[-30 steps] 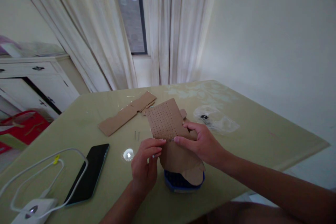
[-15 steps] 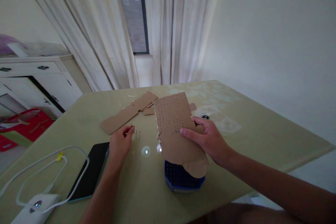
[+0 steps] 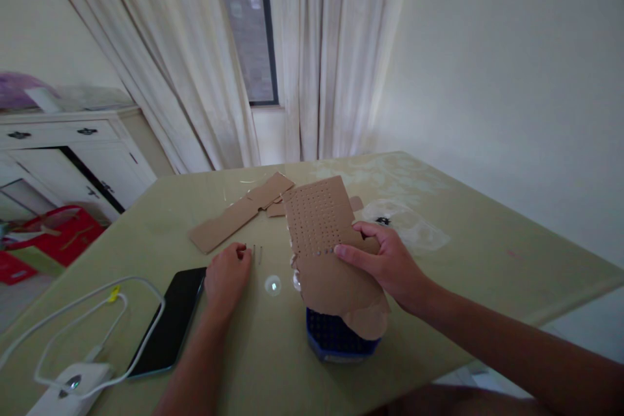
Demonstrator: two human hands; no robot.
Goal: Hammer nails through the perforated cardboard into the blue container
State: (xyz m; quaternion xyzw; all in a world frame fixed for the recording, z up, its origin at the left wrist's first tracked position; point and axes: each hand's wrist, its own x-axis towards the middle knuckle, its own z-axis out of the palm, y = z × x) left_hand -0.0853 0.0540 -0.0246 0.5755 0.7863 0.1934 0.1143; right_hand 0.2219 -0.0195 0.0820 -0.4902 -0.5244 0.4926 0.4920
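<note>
- Here, right hand grips a perforated cardboard sheet, thumb across its front face, fingers behind; sheet held tilted upright above the table.
- Lower part of the sheet hangs in front of a blue perforated block standing on the table near the front edge.
- Left hand rests low on the table, fingers curled down, tips at two small nails lying side by side; cannot tell whether a nail is pinched.
- Black phone flat, just left of the left hand.
- White cable loops across the phone's near end to a white charger.
- Long cardboard strip lies farther back, behind the nails.
- Crumpled clear plastic bag beyond the right hand.
- White curtains and a white cabinet behind the table.
</note>
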